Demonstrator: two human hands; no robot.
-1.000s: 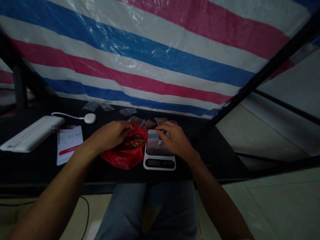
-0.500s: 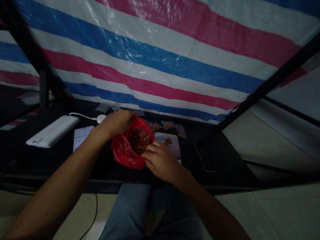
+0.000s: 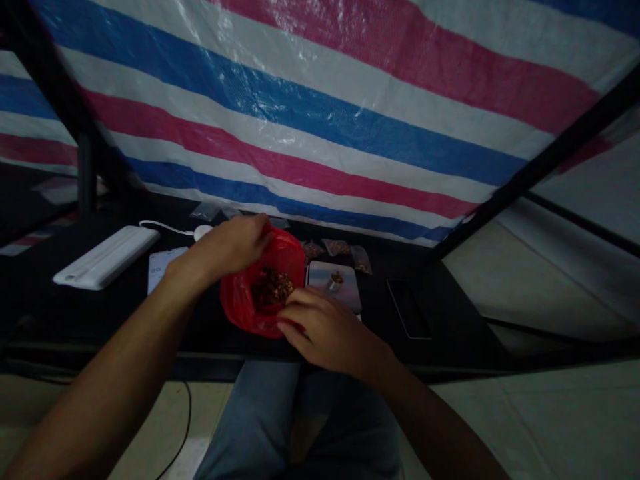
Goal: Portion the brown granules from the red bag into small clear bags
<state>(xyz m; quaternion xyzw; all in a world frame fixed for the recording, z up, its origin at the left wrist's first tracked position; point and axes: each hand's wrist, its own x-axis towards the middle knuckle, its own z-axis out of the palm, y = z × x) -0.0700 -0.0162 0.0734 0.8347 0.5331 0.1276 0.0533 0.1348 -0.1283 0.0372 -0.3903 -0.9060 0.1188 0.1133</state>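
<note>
Left hand: the left hand (image 3: 225, 247) was closed narrow around the gathered upper rim of the bag, holding it up.
Right hand: the right hand (image 3: 330, 330) was curled, its fingers (image 3: 295, 313) at the bag's lower edge; whether they pinched the plastic could not be told.
Bag: a red plastic bag (image 3: 240, 307) sat open on the tabletop (image 3: 450, 320), between the hands and just beside the scale.
Contents: reddish-brown flakes (image 3: 273, 290) showed inside the bag's mouth.
Scale: a digital kitchen scale (image 3: 333, 280) stood to the right of the bag, with a small item (image 3: 336, 279) on its platform.
Packets: small clear packets of flakes (image 3: 336, 247) lay just behind the scale.
Far side: two empty clear bags (image 3: 205, 211) lay near a round white device (image 3: 203, 232) with a white cable.
Left side: a white oblong case (image 3: 106, 257) lay beside a printed card (image 3: 164, 268).
Right side: a black phone (image 3: 409, 309) lay flat.
Backdrop: a striped tarpaulin (image 3: 320, 113) hung beyond the tabletop.
</note>
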